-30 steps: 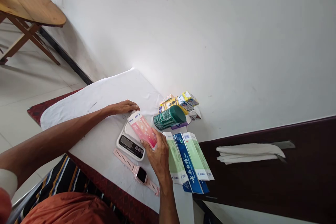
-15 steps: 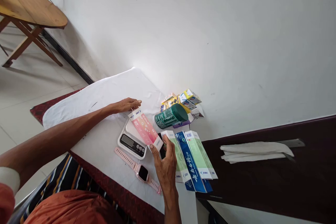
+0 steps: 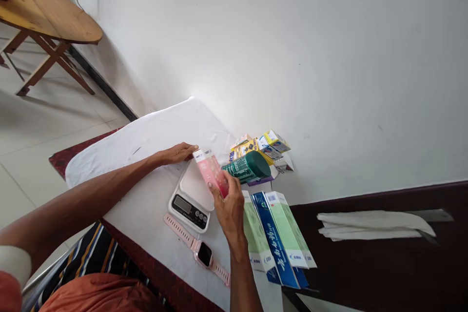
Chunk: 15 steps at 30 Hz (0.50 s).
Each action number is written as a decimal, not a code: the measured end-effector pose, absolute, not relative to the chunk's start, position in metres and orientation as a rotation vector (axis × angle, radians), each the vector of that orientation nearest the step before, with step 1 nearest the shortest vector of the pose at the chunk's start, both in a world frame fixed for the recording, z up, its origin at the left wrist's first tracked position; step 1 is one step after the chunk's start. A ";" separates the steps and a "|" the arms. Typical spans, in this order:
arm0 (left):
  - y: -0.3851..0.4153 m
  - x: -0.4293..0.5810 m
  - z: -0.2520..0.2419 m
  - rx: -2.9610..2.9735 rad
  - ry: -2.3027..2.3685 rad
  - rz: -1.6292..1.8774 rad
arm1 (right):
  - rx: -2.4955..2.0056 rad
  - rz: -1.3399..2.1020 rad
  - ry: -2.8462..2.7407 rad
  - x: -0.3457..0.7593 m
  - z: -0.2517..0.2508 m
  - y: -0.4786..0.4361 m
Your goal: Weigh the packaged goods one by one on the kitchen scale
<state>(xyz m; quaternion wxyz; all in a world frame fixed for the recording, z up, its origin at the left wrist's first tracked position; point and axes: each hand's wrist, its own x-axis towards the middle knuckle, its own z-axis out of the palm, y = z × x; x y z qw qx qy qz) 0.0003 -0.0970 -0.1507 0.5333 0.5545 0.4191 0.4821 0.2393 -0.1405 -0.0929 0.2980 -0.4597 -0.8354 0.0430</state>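
Observation:
A slim pink carton point(image 3: 209, 168) with a white end is tilted over the white kitchen scale point(image 3: 192, 207). My right hand point(image 3: 229, 204) is closed on its near end, thumb on top and fingers along the far side. My left hand point(image 3: 180, 153) has its fingers stretched out to the carton's far end, fingertips at the corner; its thumb is hidden. Below the scale lies a pink smartwatch point(image 3: 204, 253) with its strap spread out. A green lidded canister point(image 3: 244, 166) lies just beyond my right hand.
Green-and-white cartons point(image 3: 287, 229) and a blue carton point(image 3: 276, 241) lie at the table's right edge. Several small boxes point(image 3: 274, 141) are piled by the wall point(image 3: 292, 58). A white cloth point(image 3: 373, 224) hangs on dark wood at right. A wooden folding table point(image 3: 54, 9) stands far left.
My right hand has moved up and shifted its hold on the pink carton, which has turned and shows more of its side. My left hand's fingertips now meet its far end. The view has shifted slightly.

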 end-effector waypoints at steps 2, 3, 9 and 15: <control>-0.096 0.000 -0.151 1.386 0.998 1.156 | -1.209 0.087 -2.153 0.225 -0.086 -0.119; -0.095 0.000 -0.151 1.428 1.008 1.158 | -1.205 0.085 -2.150 0.214 -0.084 -0.106; -0.094 0.002 -0.152 1.580 1.132 1.126 | -1.313 0.119 -2.257 0.131 -0.094 0.000; -0.096 0.004 -0.147 1.634 1.196 1.083 | -1.424 0.106 -2.297 0.089 -0.121 0.078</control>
